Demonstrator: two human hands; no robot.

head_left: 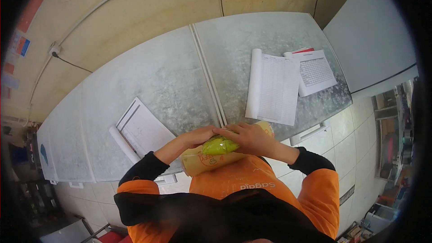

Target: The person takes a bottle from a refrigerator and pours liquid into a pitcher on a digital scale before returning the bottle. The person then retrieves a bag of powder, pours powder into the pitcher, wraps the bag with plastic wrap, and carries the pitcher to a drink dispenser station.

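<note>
A shiny yellow-green bundle in clear plastic film (219,146) sits between my hands at the table's front edge; what is inside cannot be made out. My right hand (251,138) is closed over its top and right side. My left hand (200,136) holds its far left side, its fingertips partly hidden under the right hand. Just beneath lies a thick roll of cling film (198,164) with red print, lying slantwise against my body. Its right end (266,127) shows beyond my right wrist.
A long grey metal-topped chest or table (157,81) spans the view. A clipped paper stack (146,126) lies left; a printed pad (276,87) and another sheet stack (317,72) lie right. A white cabinet (373,36) stands at the far right.
</note>
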